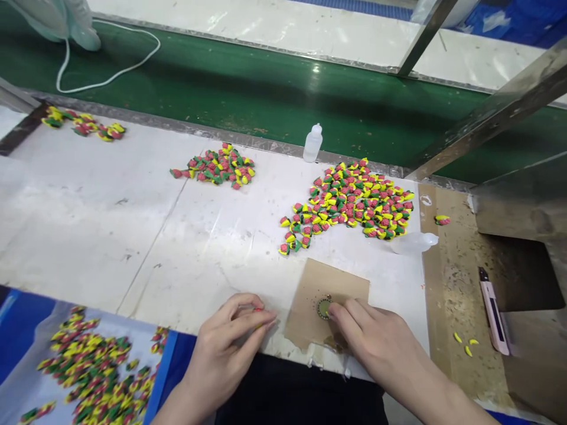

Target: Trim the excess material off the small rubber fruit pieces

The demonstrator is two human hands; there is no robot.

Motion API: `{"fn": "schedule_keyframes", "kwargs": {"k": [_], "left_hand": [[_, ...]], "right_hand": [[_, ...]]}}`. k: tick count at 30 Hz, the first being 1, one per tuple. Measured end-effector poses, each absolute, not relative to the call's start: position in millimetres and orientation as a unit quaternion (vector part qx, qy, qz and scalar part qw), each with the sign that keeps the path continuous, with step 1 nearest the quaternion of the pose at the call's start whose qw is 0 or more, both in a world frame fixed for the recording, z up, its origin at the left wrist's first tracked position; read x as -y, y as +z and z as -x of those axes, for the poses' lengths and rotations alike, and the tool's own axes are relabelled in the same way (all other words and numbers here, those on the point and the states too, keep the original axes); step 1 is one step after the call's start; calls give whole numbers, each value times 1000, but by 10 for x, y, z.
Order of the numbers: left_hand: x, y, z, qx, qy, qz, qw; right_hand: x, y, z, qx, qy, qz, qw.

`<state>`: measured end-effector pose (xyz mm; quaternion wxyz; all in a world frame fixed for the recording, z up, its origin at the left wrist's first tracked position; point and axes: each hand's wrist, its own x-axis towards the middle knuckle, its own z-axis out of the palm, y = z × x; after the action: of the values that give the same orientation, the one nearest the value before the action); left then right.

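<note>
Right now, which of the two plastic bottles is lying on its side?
The bottle at the near right edge of the rightmost pile, nozzle pointing right; the other bottle stands upright.

Beyond the tabletop (110,189), a looped white cord (67,91) is draped over a green strip (248,88). At the tabletop's right end, a pink box cutter (494,314) is laid beside a dark panel (527,273).

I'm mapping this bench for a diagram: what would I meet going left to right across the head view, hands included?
Small far-left pile of colourful pieces, left hand, upright bottle, right hand, lone colourful piece, three yellow bits, pink utility knife.
</note>
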<state>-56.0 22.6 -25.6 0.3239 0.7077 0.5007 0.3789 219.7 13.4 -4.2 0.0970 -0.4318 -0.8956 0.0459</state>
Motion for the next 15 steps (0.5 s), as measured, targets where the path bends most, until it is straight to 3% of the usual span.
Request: {"fn": "schedule_keyframes", "kwargs": {"k": [6, 10, 15], "left_hand": [[-195, -235, 552, -556, 433, -536, 465], [-232, -217, 521, -491, 478, -425, 592], [-207, -186, 429, -422, 491, -370, 667]], "right_hand": [[-199, -17, -2186, 910, 17, 410, 69], [-197, -31, -2178, 910, 25, 408, 64], [-181, -80, -2163, 909, 34, 410, 65]]}}
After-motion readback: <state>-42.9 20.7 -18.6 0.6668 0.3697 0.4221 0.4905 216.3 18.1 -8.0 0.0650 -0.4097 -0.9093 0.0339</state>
